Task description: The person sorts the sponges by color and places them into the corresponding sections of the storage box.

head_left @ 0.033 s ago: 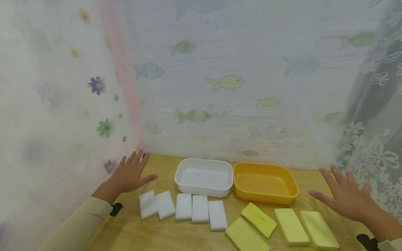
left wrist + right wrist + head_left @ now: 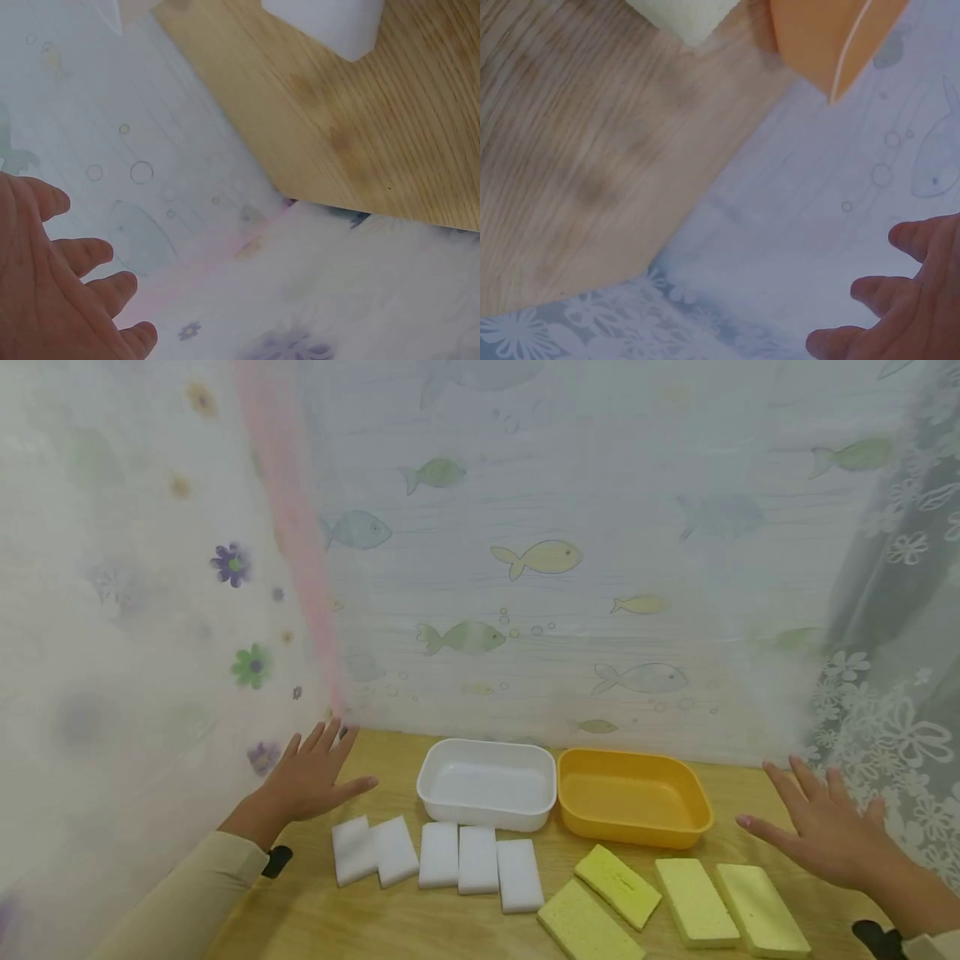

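My left hand (image 2: 311,777) is spread over the left side of the table, fingers apart and holding nothing. My right hand (image 2: 832,831) is likewise spread at the right side, with nothing in it. Between them stand a white plastic tub (image 2: 487,785) and, beside it, a yellow-orange tub (image 2: 633,797); neither has anything inside. In front of the white tub lie several white sponge blocks (image 2: 438,856), the leftmost ones nearest my left hand. Several yellow sponges (image 2: 696,903) lie in front of the orange tub, nearest my right hand. One darker yellow sponge (image 2: 618,887) touches a paler sponge (image 2: 588,922).
A wooden table (image 2: 360,927) carries everything. Behind it hangs a sheet printed with fish (image 2: 555,557), close to the tubs' far side. A flower-printed sheet (image 2: 150,652) borders the left, and a lacy one (image 2: 915,735) the right.
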